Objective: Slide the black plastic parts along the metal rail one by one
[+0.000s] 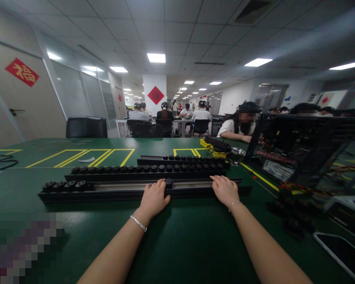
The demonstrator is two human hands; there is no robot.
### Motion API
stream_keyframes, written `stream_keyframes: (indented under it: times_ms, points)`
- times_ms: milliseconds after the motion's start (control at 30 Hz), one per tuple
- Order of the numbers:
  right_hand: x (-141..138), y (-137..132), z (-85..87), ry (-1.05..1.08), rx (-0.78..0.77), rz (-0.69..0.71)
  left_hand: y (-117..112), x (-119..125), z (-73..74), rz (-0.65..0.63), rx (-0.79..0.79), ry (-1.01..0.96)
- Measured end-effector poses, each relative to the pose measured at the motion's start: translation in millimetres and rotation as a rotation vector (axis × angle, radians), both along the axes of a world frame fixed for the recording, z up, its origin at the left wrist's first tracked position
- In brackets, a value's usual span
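Note:
A long black rail with a pale metal channel lies across the green table. Several black knobbed blocks sit at its left end. One more small black block stands in the channel near the middle. My left hand is bent over the rail just left of this block, thumb on the near side; its fingertips are partly hidden. Over the right part of the same rail rests my right hand, fingers stretched forward. Behind it is a second rail filled with a row of knobbed blocks, then a shorter third rail.
An open black computer case with cables stands at the right. Loose black parts and a white-edged device lie nearer. A yellow tray and metal bowl sit behind. A person leans on the far table edge.

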State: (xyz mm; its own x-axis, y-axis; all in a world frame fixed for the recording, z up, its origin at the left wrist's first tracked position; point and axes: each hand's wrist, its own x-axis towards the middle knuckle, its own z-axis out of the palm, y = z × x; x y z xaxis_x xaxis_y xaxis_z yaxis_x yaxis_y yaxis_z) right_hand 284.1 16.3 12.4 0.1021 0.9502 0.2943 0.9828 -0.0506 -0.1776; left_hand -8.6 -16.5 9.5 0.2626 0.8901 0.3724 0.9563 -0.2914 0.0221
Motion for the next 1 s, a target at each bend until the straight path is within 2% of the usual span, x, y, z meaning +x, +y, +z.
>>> stream_keyframes:
  times_ms: [400,1000]
  points:
    - [-0.7,-1.5,2.7,-0.019,-0.025,-0.002,-1.5,0.2,0.6,-0.021,-0.050,-0.010]
    - [0.5,0.1,0.1,0.003,-0.010,0.000,-2.6,2.6,-0.1,-0.012,-0.016,-0.030]
